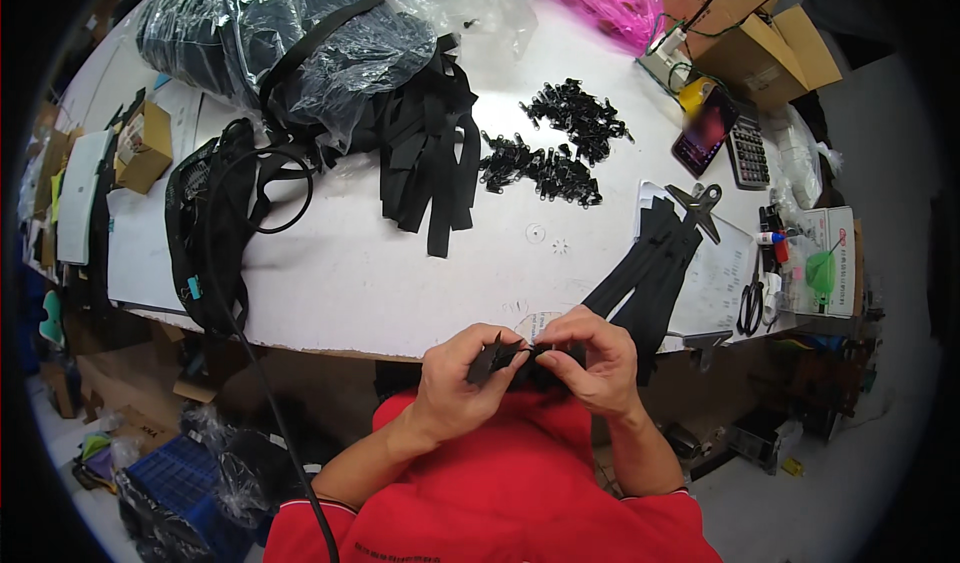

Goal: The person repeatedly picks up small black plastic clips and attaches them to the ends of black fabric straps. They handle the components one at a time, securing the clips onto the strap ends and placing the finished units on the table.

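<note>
Close to my body, at the table's front edge, both hands meet fingertip to fingertip. My left hand (452,373) is closed in a pinch on a black zipper tape (486,363), part of which shows inside the curl of its fingers. Thumb and forefinger of my right hand (602,365) pinch the same black piece at its end. Whether a slider sits between the fingertips is too small to tell. Ahead on the table lie two heaps of black zipper sliders, a farther heap (585,118) and a nearer heap (548,175).
Black strips (640,263) under a metal clamp (697,206) extend beside my right hand. More strips (428,153) hang from a plastic-wrapped bundle (290,53). A black cable (262,383) crosses at left. Scissors (751,303), a calculator (748,153), a phone (706,131) and cartons (760,58) stand right.
</note>
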### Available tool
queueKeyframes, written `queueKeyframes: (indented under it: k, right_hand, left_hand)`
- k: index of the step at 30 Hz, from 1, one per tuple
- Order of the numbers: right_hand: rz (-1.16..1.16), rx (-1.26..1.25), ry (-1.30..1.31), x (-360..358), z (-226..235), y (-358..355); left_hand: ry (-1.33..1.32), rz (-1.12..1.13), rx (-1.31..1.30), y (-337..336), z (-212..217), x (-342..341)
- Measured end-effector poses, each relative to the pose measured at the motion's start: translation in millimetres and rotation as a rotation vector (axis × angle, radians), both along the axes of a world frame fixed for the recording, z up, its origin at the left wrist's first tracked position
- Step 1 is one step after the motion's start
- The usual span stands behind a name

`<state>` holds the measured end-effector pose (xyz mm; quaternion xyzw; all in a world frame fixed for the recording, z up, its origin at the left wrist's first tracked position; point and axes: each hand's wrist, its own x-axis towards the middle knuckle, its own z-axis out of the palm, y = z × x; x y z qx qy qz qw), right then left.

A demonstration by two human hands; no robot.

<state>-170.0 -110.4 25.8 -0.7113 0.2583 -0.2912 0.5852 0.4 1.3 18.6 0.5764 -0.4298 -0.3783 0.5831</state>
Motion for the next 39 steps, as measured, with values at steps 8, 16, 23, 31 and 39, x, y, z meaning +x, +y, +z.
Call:
queueKeyframes:
  k: [8, 16, 23, 31, 39]
  right_hand:
    - [0.008, -0.340, 0.086, 5.4, 12.3, -5.1]
    - [-0.018, -0.357, 0.122, 6.6, 11.2, -0.3]
    - [0.048, -0.592, 0.151, 4.0, 8.0, -2.4]
    - [-0.127, -0.670, 0.173, 2.8, 10.6, 17.1]
    - [-0.149, 0.490, 0.050, 12.4, -16.2, 33.5]
  left_hand:
    - [-0.116, 0.000, -0.047, 1.1, -5.6, 0.9]
    - [-0.130, -0.014, -0.046, 2.3, -5.2, 1.5]
    - [-0.233, 0.036, -0.028, 1.3, -7.7, -3.4]
    - [-0.261, 0.046, -0.106, -8.7, -3.1, 0.0]
    - [-0.078, 0.107, -0.161, -8.1, -12.4, -5.9]
